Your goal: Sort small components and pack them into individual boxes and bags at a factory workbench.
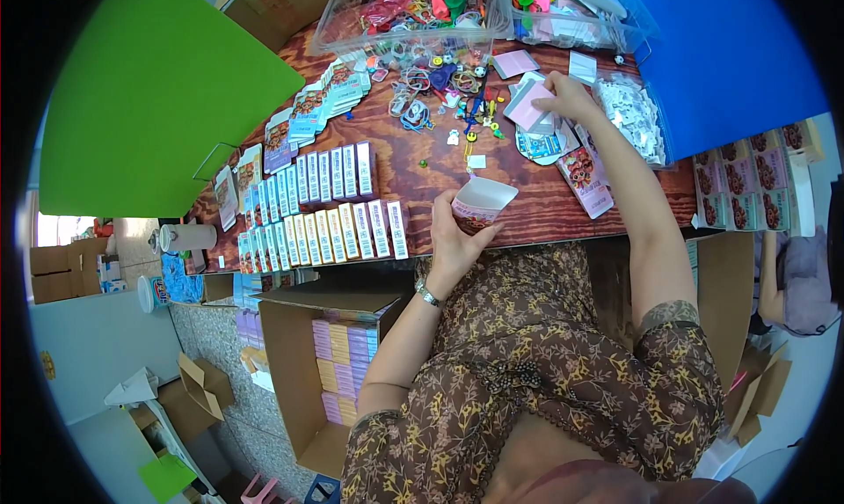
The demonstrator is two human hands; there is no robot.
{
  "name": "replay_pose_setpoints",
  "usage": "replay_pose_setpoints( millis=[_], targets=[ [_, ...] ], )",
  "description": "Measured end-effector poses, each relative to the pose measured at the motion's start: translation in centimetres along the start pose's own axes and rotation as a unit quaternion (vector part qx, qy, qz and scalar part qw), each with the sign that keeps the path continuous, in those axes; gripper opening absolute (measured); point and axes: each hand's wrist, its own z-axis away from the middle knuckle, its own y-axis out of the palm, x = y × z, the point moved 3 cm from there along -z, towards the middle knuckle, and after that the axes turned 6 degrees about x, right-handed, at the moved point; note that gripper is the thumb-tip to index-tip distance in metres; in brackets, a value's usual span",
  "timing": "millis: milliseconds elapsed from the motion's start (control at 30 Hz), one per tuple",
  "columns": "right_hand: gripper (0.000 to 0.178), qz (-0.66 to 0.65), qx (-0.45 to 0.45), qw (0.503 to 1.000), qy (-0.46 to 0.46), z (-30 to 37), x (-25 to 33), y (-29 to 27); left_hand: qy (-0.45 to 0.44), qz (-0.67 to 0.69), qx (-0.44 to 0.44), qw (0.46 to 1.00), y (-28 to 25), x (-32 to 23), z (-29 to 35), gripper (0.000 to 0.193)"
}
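Note:
My left hand (454,247) is closed round a small printed carton (485,200), its top open and facing up, near the table's front edge. Farther right, my right hand (570,99) pinches a pink card (524,113) from a small pile. Beneath that hand lie blue-and-white printed cards (538,145) and a flattened printed carton (584,180). Between the hands and the far bins are scattered small trinkets and cords (470,91). A small white card (476,161) lies just beyond the open carton.
Rows of filled-looking small cartons (338,174) stand on the left, with fanned flat cartons (321,104) behind. Clear bins (413,42) of colourful trinkets stand at the back. A bag of white pieces (633,117) lies right. A cardboard box (294,363) stands below the table.

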Motion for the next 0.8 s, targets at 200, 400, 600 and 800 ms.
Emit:
replay_pose_setpoints(
  millis=[200,400,600,800],
  targets=[
    [0.033,-0.209,-0.026,0.978,-0.006,0.7,-2.3,-1.1,-0.012,-0.004,0.010,1.000,-0.1,-0.4,-0.6,0.074],
    [0.026,-0.186,-0.071,0.979,-0.037,2.8,-1.8,-2.4,-0.011,0.022,-0.014,1.000,0.4,-0.3,-0.8,0.069],
    [0.018,-0.181,-0.053,0.982,-0.024,5.8,1.4,-3.3,-0.010,0.003,-0.021,1.000,0.5,0.7,-0.6,0.070],
    [0.017,0.081,-0.155,0.977,-0.123,8.1,3.5,-5.2,-0.015,0.033,-0.043,0.998,0.8,0.9,-0.8,0.070]
  ],
)
